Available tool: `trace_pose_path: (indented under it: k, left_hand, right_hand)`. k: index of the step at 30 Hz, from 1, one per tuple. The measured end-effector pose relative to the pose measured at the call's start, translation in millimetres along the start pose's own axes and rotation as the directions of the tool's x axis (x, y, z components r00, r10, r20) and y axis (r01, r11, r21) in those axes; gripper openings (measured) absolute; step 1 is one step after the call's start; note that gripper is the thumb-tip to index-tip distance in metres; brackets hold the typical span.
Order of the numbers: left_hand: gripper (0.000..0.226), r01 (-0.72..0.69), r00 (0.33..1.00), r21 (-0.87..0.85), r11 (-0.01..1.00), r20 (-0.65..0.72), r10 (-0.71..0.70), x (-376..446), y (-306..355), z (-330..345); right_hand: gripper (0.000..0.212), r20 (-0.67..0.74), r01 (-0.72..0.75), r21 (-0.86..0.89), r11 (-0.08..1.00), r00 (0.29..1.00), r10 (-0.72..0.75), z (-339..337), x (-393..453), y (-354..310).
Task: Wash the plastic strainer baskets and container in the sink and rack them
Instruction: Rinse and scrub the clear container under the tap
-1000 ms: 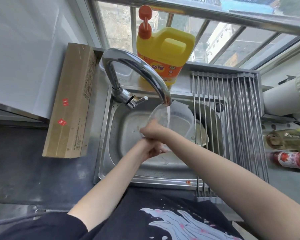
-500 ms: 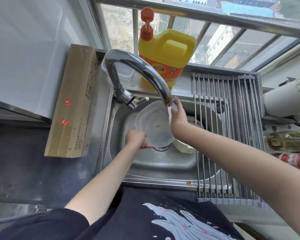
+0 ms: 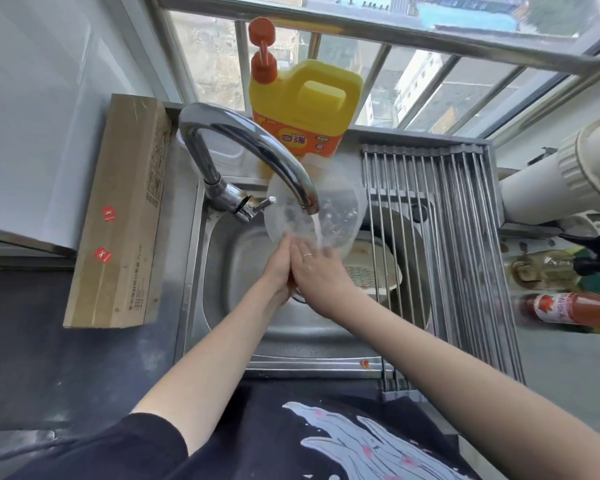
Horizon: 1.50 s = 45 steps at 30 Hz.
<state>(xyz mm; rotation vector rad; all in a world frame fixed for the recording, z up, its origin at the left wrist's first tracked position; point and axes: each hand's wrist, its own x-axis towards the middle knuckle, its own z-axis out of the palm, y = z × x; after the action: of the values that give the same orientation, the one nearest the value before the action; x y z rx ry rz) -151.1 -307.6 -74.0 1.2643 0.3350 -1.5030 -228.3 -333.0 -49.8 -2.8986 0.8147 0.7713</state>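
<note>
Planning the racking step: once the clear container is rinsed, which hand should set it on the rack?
Probably the right hand: the rack lies on its side, and the container already leans there.

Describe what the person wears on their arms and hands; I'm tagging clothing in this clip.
Both forearms are bare. The left hand shows nothing worn. The right hand has a thin pale ring on one finger. A dark short sleeve covers the left upper arm, part of a dark shirt with a pale blue and pink print.
</note>
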Motion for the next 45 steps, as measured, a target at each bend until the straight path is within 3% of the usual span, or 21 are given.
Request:
trace_pose_path:
  k: [2, 5, 7, 9, 11, 14, 17, 20, 23, 25, 27, 29, 30, 33, 36, 39, 43, 45]
  left_hand:
    - [0.048, 0.044, 0.998, -0.048, 0.998, 0.039, -0.042, -3.5, 1.5, 1.2]
    - [0.035, 0.078, 0.997, 0.031, 0.996, -0.011, -0.078, -2.6, -0.4, -1.7]
    - [0.032, 0.079, 0.995, 0.172, 0.982, -0.075, -0.067, -1.0, -2.8, -5.7]
    - [0.049, 0.049, 0.995, 0.374, 0.926, -0.101, -0.012, -2.0, -2.5, -13.1]
    - [0.068, 0.024, 0.996, 0.528, 0.849, -0.088, 0.027, -11.1, 4.9, -19.0]
    - [0.082, -0.044, 0.998, 0.575, 0.817, -0.01, 0.06, -24.9, 14.1, -34.5]
    - [0.082, -0.148, 0.987, 0.548, 0.823, 0.025, 0.161, -29.1, 20.8, -54.8]
    - [0.066, -0.185, 0.959, 0.49, 0.852, -0.1, 0.266, -27.1, 31.2, -70.9]
    - [0.043, -0.163, 0.907, 0.528, 0.833, -0.251, 0.337, -9.1, 33.1, -92.3]
    - [0.037, -0.083, 0.91, 0.621, 0.779, -0.271, 0.313, -0.1, 29.9, -101.1]
    - [0.042, 0.029, 0.959, 0.551, 0.834, -0.251, 0.132, 1.3, 25.8, -101.7]
    - [0.051, 0.128, 0.988, 0.383, 0.915, -0.134, -0.082, -5.5, 24.2, -97.6]
    - [0.051, 0.142, 0.989, 0.314, 0.939, -0.077, -0.124, -6.7, 23.0, -95.1]
    - [0.04, 0.099, 0.995, 0.205, 0.974, -0.041, -0.093, -5.9, 19.3, -84.4]
    - [0.043, -0.008, 0.992, 0.191, 0.982, -0.122, 0.032, -3.7, 21.1, -60.6]
    - [0.04, -0.104, 0.96, 0.267, 0.958, -0.223, 0.167, 1.3, 27.8, -43.4]
    - [0.038, -0.184, 0.914, 0.394, 0.9, -0.268, 0.304, 4.0, 37.8, -24.0]
    - [0.04, -0.23, 0.908, 0.361, 0.904, -0.255, 0.333, 8.0, 40.5, -18.0]
  right_hand:
    - [0.082, -0.094, 0.032, -0.02, 0.999, 0.995, -0.034, 2.4, 1.7, 3.1]
    - [0.035, -0.274, 0.098, -0.106, 0.99, 0.954, -0.124, 1.5, -2.5, 13.1]
    - [0.02, -0.31, 0.142, -0.114, 0.983, 0.935, -0.171, 4.7, -5.8, 17.6]
    - [0.02, -0.372, 0.189, -0.002, 0.982, 0.911, -0.176, 5.8, -10.4, 22.7]
    - [0.032, -0.44, 0.22, 0.122, 0.968, 0.886, -0.146, 10.5, -10.9, 26.9]
    - [0.034, -0.469, 0.271, 0.455, 0.848, 0.882, -0.03, 12.2, -12.4, 25.1]
    - [0.025, -0.353, 0.177, 0.831, 0.528, 0.901, 0.252, 2.7, -18.4, 17.5]
    - [0.022, 0.006, 0.002, 1.0, -0.015, 0.841, 0.54, 5.8, -22.6, 15.1]
    - [0.028, 0.414, -0.111, 0.829, -0.549, 0.782, 0.467, 20.9, -20.5, 15.7]
    - [0.026, 0.526, -0.165, 0.67, -0.724, 0.793, 0.307, 23.7, -22.5, 16.3]
    - [0.028, 0.54, -0.209, 0.574, -0.792, 0.823, 0.174, 20.1, -28.7, 14.7]
    - [0.035, 0.578, -0.243, 0.485, -0.84, 0.81, 0.1, 23.2, -32.7, 12.7]
    - [0.037, 0.593, -0.242, 0.44, -0.865, 0.802, 0.078, 26.3, -34.7, 12.2]
    - [0.034, 0.615, -0.243, 0.439, -0.865, 0.783, 0.092, 42.6, -33.9, 11.4]
    - [0.03, 0.581, -0.262, 0.7, -0.665, 0.75, 0.316, 46.3, -33.3, 14.6]
    - [0.043, 0.413, -0.213, 0.892, -0.399, 0.741, 0.53, 38.6, -31.2, 30.1]
    - [0.047, 0.177, -0.058, 0.968, -0.243, 0.843, 0.507, 5.9, -25.2, 41.0]
    - [0.046, 0.086, 0.016, 0.981, -0.194, 0.857, 0.508, -6.0, -23.6, 42.3]
